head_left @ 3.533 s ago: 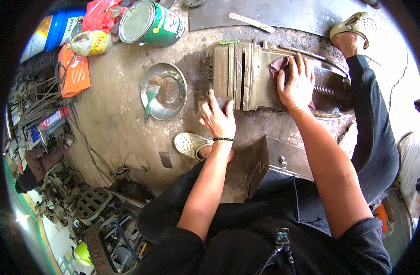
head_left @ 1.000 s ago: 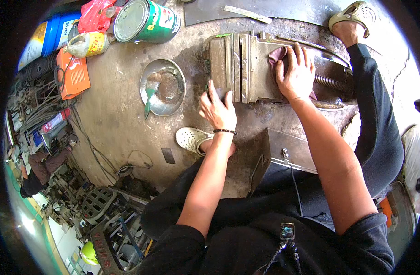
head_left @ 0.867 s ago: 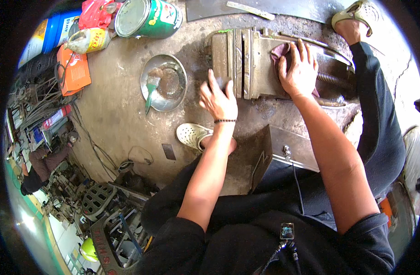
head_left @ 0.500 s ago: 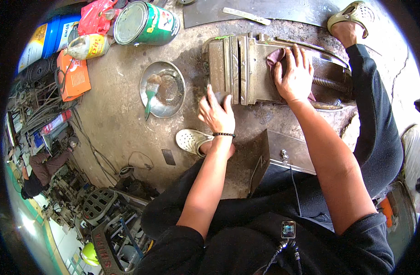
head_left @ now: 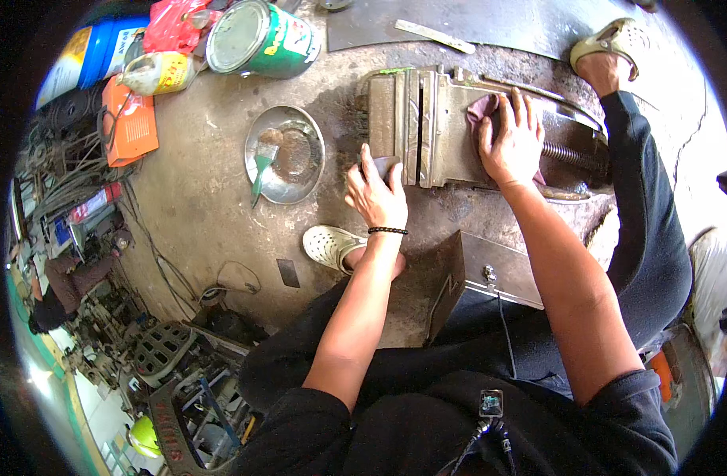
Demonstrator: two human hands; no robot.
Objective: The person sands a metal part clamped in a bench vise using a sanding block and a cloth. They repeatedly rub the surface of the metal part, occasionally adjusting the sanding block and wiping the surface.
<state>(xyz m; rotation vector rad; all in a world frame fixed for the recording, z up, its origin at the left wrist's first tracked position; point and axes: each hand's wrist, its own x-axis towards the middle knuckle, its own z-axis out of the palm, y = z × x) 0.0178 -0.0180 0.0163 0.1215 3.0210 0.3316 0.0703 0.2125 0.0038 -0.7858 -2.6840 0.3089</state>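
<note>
A worn metal bench vise [head_left: 440, 135] lies on the floor in front of me, its jaws a narrow gap apart and its screw [head_left: 573, 155] bare at the right. My right hand [head_left: 509, 151] presses flat, fingers spread, over a dusky pink rag [head_left: 481, 109] on the vise's sliding body. At the near left corner of the vise is my left hand [head_left: 377, 197], index finger and thumb stretched forward around a dark grey flat piece [head_left: 386, 165]. Its other fingers curl and partly hide that piece.
Left of the vise stands a metal bowl [head_left: 316, 170] with a green-handled brush [head_left: 260, 170] in it. A green can [head_left: 288, 47], a jug [head_left: 161, 73] and an orange box [head_left: 131, 127] stand farther back. A metal box [head_left: 490, 266] sits near my knees. Another person [head_left: 70, 289] is at far left.
The whole view has shifted slightly. My right hand stays flat on the rag, and my left hand stays at the vise's corner with barely any movement.
</note>
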